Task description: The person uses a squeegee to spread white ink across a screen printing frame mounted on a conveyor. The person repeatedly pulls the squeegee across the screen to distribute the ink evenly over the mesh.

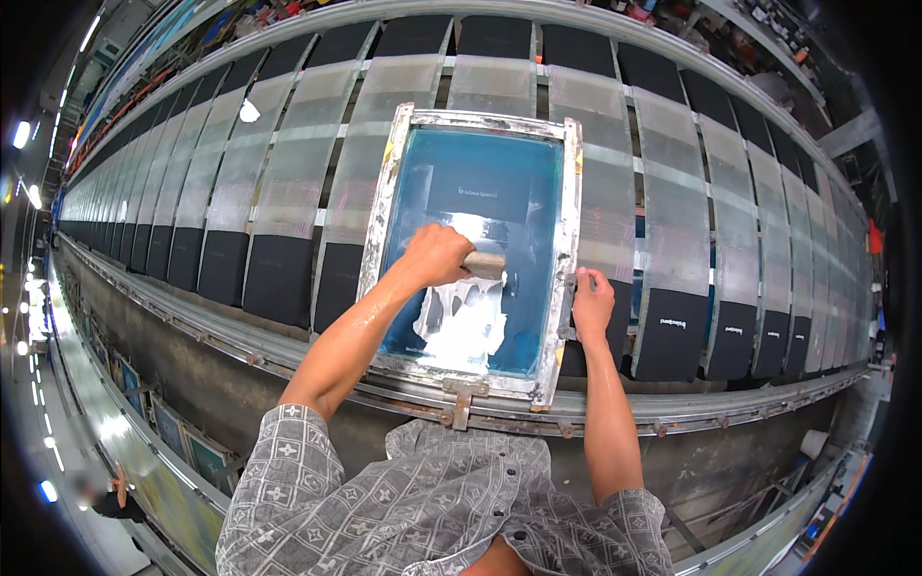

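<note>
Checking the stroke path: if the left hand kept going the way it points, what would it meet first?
Probably the screen frame's right rail: the left hand points rightward, its squeegee leading over blue mesh. Depth uncertain.

Screen frame (567, 240): rectangular, worn pale metal border around blue mesh, lying flat over the black panels on the long desk.
Squeegee (483, 265): short pale bar, held across the mesh near its middle.
White ink (466, 322): smeared patch on the mesh's near half, just below the squeegee.
</note>
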A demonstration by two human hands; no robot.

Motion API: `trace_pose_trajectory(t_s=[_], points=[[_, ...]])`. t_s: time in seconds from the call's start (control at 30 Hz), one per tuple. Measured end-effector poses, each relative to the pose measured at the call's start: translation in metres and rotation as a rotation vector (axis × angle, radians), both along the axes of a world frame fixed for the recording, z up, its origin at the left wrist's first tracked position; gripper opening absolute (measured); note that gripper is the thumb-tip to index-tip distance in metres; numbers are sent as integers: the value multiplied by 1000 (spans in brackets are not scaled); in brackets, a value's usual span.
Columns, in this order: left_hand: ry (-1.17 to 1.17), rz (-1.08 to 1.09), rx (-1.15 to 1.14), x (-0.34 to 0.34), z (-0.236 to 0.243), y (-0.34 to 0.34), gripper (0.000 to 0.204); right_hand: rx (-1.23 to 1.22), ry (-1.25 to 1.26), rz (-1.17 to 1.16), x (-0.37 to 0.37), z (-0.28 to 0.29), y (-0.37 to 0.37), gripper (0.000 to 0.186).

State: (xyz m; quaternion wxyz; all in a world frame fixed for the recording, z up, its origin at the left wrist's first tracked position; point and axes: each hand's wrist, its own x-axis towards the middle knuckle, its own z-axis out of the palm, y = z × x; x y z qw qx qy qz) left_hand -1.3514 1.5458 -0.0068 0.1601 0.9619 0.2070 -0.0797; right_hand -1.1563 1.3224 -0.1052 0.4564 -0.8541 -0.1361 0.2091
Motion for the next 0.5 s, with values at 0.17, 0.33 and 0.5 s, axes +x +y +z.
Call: trace_pose_trajectory(t_s=[0.17,0.33,0.5], points=[[-32,-6,44,-25,-11,-28,18,2,21,-9,-5,1,1,31],[-182,-49,121,-78,-16,-97,6,-15,33,-24,0,-7,0,31],[-303,13,124,-100,8,-104,28,94,132,14,1,41,14,25]])
